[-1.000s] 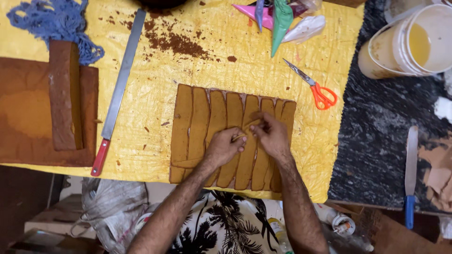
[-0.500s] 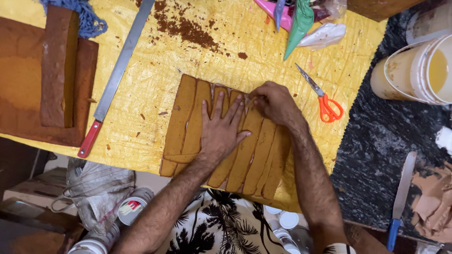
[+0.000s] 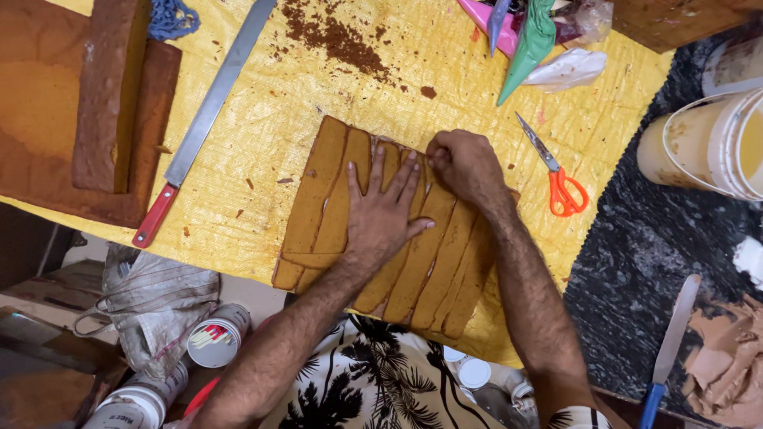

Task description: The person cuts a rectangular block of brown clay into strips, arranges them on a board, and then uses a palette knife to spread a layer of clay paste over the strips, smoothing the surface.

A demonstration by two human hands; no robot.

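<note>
Several long brown cake strips [image 3: 322, 199] lie side by side on a yellow sheet [image 3: 262, 127], forming one flat slab. My left hand [image 3: 383, 208] rests flat on the middle strips with fingers spread. My right hand [image 3: 467, 167] is curled at the slab's far edge, its fingertips pressing on the ends of the strips. Neither hand grips anything.
A long knife with a red handle [image 3: 203, 119] lies left of the slab. Brown cake slabs [image 3: 87, 111] sit far left. Orange-handled scissors [image 3: 556, 179], a green piping bag [image 3: 528, 48], tubs [image 3: 715, 143] and a blue-handled spatula [image 3: 668, 349] lie to the right. Crumbs [image 3: 338, 40] are scattered at the top.
My left hand has opened from a pinch to lie flat on the strips. My right hand moved to the slab's far edge. The view shifted closer.
</note>
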